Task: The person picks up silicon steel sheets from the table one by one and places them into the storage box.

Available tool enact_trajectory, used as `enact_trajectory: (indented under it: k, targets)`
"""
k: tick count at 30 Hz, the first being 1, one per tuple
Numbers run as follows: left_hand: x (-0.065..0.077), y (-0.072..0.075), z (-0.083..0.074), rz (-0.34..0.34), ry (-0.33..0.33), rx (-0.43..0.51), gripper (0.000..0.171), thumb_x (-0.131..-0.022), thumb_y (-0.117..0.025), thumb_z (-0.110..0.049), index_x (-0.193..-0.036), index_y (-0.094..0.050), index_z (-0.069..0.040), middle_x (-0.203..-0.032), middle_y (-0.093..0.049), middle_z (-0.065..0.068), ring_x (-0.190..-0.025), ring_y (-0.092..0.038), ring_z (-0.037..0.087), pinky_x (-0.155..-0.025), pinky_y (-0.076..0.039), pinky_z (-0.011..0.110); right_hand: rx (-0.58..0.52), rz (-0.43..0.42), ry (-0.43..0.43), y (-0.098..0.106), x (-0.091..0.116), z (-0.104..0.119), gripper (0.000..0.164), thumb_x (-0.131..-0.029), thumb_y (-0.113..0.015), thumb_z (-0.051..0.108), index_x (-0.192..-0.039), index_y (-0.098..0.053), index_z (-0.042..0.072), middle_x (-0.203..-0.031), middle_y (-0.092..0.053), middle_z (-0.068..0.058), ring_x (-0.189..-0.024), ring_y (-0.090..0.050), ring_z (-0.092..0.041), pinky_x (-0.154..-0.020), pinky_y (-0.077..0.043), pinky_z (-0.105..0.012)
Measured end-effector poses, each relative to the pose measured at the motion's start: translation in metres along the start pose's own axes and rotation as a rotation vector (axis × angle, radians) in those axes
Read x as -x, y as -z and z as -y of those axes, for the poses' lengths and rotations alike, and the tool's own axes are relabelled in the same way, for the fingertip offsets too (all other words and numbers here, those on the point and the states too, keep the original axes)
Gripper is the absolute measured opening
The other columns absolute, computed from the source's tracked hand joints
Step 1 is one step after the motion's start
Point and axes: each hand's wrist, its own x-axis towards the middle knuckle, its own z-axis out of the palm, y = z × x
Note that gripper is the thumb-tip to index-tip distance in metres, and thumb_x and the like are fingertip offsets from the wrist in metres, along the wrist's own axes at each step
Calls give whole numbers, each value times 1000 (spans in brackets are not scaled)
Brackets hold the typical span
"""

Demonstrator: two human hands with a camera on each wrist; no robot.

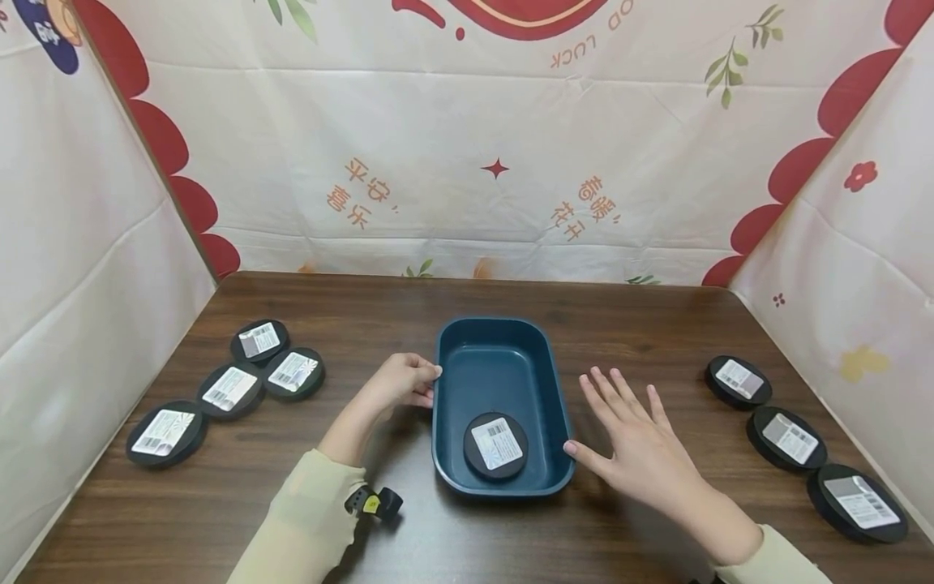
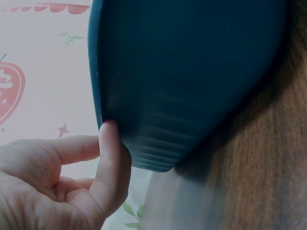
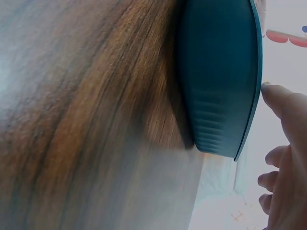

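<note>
We seemingly steady the tray [image 1: 494,377]: left hand [image 1: 403,383] pinching nine o'clock, right hand [image 1: 636,442] splayed at four; moving it needs both.

Wood-grain table [image 1: 627,324] before white printed cloth [image 1: 452,105] with red scallops [image 1: 799,169].

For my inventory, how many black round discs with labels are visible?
8: four black discs at left on the wooden table, one black disc inside the blue tray, three black discs at right.
</note>
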Motion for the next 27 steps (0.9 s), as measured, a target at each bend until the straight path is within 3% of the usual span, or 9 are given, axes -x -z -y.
enact_trajectory:
  k: [16, 27]
  targets:
    - [-1, -2, 1, -5, 23, 5, 20, -93, -56, -11, -101, -56, 8, -73, -56, 10, -58, -55, 15, -58, -55, 26, -10, -56, -48, -2, 16, -15, 86, -85, -57, 55, -150, -15, 17, -153, -18, -12, -142, -5, -28, -110, 11, -54]
    - [0, -1, 2, 13, -19, 34, 20, -92, -55, -7, -101, -55, 11, -71, -53, 8, -57, -53, 13, -56, -54, 24, -17, -82, -84, 6, 22, -24, 85, -86, -57, 53, -150, -15, 16, -152, -19, -16, -142, 1, -25, -110, 12, -55]
